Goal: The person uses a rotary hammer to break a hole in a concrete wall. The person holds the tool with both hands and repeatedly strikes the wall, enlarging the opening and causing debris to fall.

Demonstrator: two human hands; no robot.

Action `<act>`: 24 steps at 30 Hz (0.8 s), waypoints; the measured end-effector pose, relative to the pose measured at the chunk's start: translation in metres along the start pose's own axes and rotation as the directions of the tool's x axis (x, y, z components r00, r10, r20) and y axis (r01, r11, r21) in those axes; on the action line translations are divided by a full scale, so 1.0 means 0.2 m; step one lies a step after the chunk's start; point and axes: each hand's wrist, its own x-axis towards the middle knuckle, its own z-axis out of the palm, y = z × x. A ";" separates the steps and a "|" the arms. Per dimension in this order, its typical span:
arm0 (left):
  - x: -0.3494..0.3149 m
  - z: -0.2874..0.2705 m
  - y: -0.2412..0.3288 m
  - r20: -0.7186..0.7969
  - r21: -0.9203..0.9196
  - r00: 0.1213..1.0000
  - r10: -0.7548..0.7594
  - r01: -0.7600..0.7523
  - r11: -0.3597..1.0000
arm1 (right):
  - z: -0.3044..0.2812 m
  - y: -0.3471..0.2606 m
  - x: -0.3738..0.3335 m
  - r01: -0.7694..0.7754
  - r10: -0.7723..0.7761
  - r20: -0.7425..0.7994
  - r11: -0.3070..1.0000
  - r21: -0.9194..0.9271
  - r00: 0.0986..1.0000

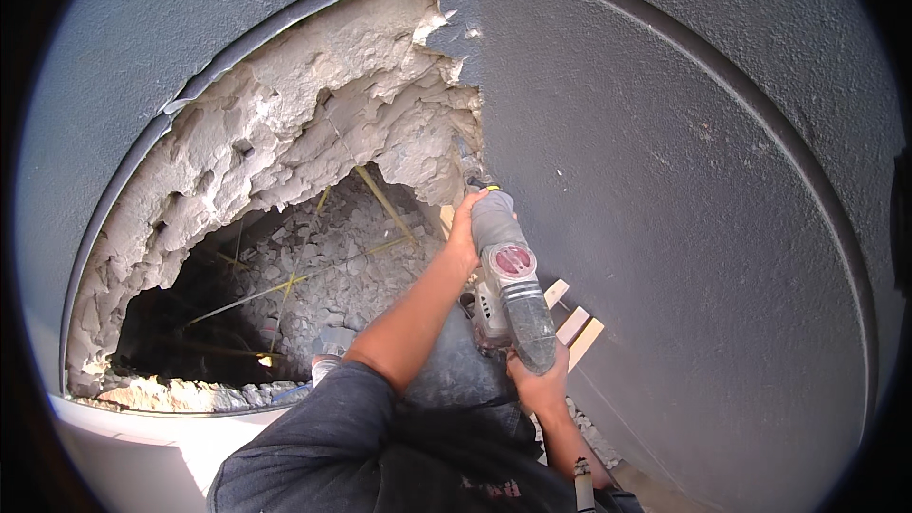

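A dusty grey rotary hammer [524, 309] with a round red patch on its housing is in both my hands. My left hand [464, 231] is wrapped round its front end, close to the chuck. Round the rear handle, my right hand [541, 382] is closed, its fingers partly hidden by the tool. The nose of the hammer points at the broken edge of the wall [456, 138], where jagged pale concrete meets the grey painted surface. The bit's tip cannot be made out there.
A large ragged hole opens at the left, with rubble [332, 294] and crossing thin rods [287, 287] inside it. Smooth grey wall [684, 228] curves along the right. Wooden strips [575, 328] stand beside the hammer, and a pale ledge [152, 432] runs at the lower left.
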 end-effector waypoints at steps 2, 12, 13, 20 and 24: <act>-0.13 -0.04 -0.07 -0.034 -0.030 0.999 -0.022 0.021 0.999 | -0.03 -0.11 -0.19 -0.023 0.021 0.060 0.999 0.028 0.998; -0.36 0.11 0.14 0.027 0.056 0.999 -0.035 0.034 0.998 | 0.14 -0.22 -0.29 0.003 0.001 0.036 0.991 -0.134 0.999; -0.34 0.10 0.18 0.012 0.046 0.998 -0.055 0.054 0.997 | 0.19 -0.19 -0.29 -0.051 0.051 -0.006 0.992 -0.114 0.999; 0.08 -0.04 0.62 0.152 0.010 0.987 -0.049 0.048 0.999 | 0.54 -0.39 0.20 0.087 -0.082 0.038 0.986 -0.140 0.996; 0.26 -0.08 0.86 0.153 0.031 0.988 -0.020 0.016 0.999 | 0.73 -0.41 0.46 0.143 -0.141 0.031 0.984 -0.103 0.990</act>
